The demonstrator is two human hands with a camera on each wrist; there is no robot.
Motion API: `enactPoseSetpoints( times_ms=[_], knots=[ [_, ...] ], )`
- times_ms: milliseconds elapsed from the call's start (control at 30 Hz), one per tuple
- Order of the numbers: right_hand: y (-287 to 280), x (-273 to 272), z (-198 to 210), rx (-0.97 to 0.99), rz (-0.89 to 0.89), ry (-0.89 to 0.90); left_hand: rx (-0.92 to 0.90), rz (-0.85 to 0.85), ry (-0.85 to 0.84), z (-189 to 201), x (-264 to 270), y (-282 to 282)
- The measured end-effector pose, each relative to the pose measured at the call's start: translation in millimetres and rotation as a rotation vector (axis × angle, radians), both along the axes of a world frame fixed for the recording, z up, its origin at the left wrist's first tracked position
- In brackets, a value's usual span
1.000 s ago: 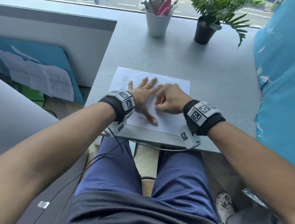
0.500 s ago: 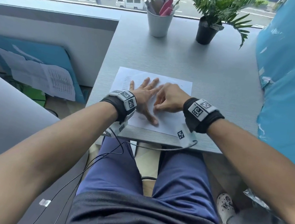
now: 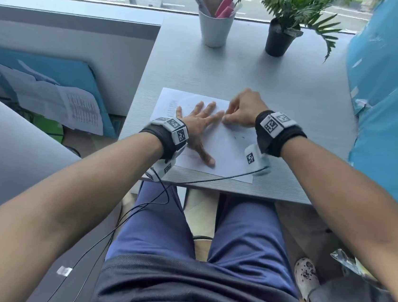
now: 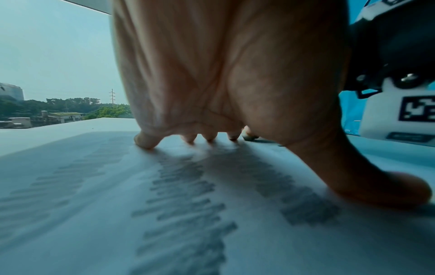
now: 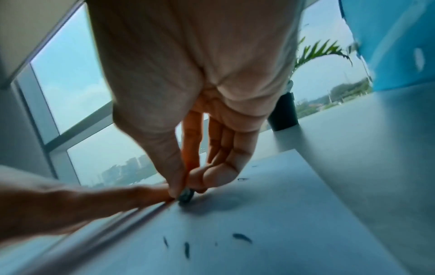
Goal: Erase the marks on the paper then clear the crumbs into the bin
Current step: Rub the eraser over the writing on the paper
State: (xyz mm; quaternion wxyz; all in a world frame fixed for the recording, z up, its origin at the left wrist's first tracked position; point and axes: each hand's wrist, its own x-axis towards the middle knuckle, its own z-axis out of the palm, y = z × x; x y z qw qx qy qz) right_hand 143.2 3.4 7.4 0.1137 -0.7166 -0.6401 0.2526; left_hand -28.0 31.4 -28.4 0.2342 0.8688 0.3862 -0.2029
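A white sheet of paper [image 3: 227, 156] lies near the front edge of the grey table [image 3: 263, 81]. My left hand [image 3: 200, 122] lies flat on the paper with fingers spread, pressing it down. My right hand [image 3: 241, 111] sits at the sheet's far right part, just beyond the left fingertips. It pinches a small dark eraser [image 5: 186, 194] between thumb and fingers, with the eraser's tip on the paper. Dark eraser crumbs [image 5: 242, 238] lie on the sheet nearer to me, and also show as specks [image 3: 239, 137] in the head view. No bin is in view.
A white cup of pens [image 3: 215, 26] and a potted plant [image 3: 281, 37] stand at the table's far edge by the window. A blue padded surface [image 3: 394, 103] borders the table on the right. Papers on a blue board [image 3: 57, 102] lean at the left, below table level.
My right hand has moved away from me and to the right across the paper with the eraser. The left hand stays flat on the sheet.
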Motion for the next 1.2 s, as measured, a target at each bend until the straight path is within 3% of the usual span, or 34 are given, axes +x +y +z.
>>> enactPoseSetpoints(
  times_ms=[67,233,467,667,867,933,1067,1200],
  knots=[
    [-2,-4,-2,0.020,0.002,-0.016,0.008,0.001,0.015,1,1,-1],
    [-37,-29,-5,-0.168,0.267,-0.019,0.009,0.009,0.084,5,5,-1],
    [4,9,-6,0.066,-0.010,-0.057,0.009,0.020,0.076,11,6,-4],
    [-41,-22,-4,-0.157,0.304,-0.011,0.009,0.028,0.083,9,8,-2],
    [5,16,-5,0.042,0.009,-0.005,0.013,0.022,0.077,11,7,-4],
    [-7,7,-6,0.009,0.042,0.005,0.011,0.024,0.095,11,8,-3],
    [-41,-14,-7,-0.167,0.270,0.014,0.003,0.023,0.155,16,16,-6],
    [-14,6,-3,-0.085,0.126,0.054,-0.004,0.016,0.154,21,21,-8]
  ],
)
